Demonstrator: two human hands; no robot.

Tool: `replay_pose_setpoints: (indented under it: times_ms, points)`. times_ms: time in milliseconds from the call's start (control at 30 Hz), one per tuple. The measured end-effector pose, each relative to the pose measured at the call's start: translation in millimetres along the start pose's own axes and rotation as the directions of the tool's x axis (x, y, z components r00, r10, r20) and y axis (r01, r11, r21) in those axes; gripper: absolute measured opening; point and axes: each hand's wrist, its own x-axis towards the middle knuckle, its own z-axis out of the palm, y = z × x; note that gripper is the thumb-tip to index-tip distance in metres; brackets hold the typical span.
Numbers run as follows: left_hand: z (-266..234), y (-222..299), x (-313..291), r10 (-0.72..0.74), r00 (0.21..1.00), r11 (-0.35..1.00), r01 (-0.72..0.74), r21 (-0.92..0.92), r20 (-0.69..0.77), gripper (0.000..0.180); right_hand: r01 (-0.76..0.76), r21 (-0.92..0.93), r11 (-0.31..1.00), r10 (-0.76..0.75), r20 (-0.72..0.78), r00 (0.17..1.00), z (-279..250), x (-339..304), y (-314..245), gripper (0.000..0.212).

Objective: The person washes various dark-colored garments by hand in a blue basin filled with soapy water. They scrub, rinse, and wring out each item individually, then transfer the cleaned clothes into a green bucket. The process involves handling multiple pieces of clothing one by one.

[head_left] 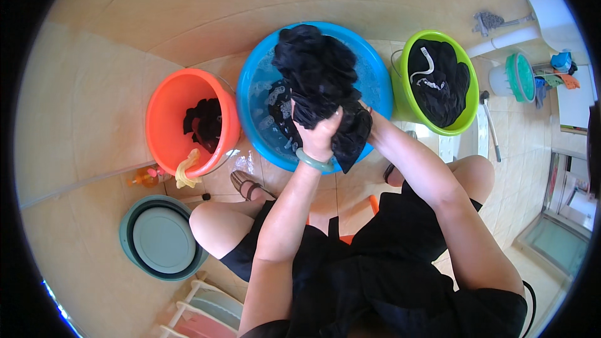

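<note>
A bunched black garment (pixel 318 66) is held up over a blue basin (pixel 251 141) of sudsy water. My left hand (pixel 320 134), with a pale green bangle (pixel 315 161) at its wrist, is closed round the near left side of the cloth. On the right, my right hand (pixel 368 119) grips the same garment, though folds hide most of its fingers. One end of the cloth hangs down between my wrists. More dark fabric (pixel 282 112) lies in the water beneath.
An orange bucket (pixel 164 109) with dark cloth inside and a yellow glove (pixel 188 169) on its rim stands left. To the right, a lime green bucket (pixel 404 87) holds black clothes. A grey-green folding basin (pixel 164 238) is near my left knee; walls (pixel 219 6) rise behind.
</note>
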Motion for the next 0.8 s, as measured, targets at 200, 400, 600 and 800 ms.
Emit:
replay_pose_setpoints:
  times_ms: [200,400,600,800]
  points:
    - [47.3,-12.5,25.5,-0.143,0.988,0.968,0.150,-0.199,0.052,0.027,0.153,-0.223,0.963,-0.235,-0.409,0.882,-99.1,9.6,-13.9,0.026]
    - [162.4,-44.2,33.8,-0.383,0.874,0.823,0.470,-0.320,0.298,0.052,0.284,-0.486,0.827,-0.560,-0.662,0.497,-139.1,-91.8,-117.1,0.034]
    - [259.5,-110.1,21.8,-0.724,0.463,0.638,0.731,0.241,0.511,0.078,-0.187,-0.784,0.592,-0.805,-0.565,-0.180,-261.7,-221.2,-167.2,0.060]
    - [230.7,-149.0,14.3,-0.275,0.863,0.883,0.053,0.466,0.424,0.056,-0.600,-0.799,-0.039,-0.971,-0.111,0.211,-211.2,-159.2,-113.8,0.063]
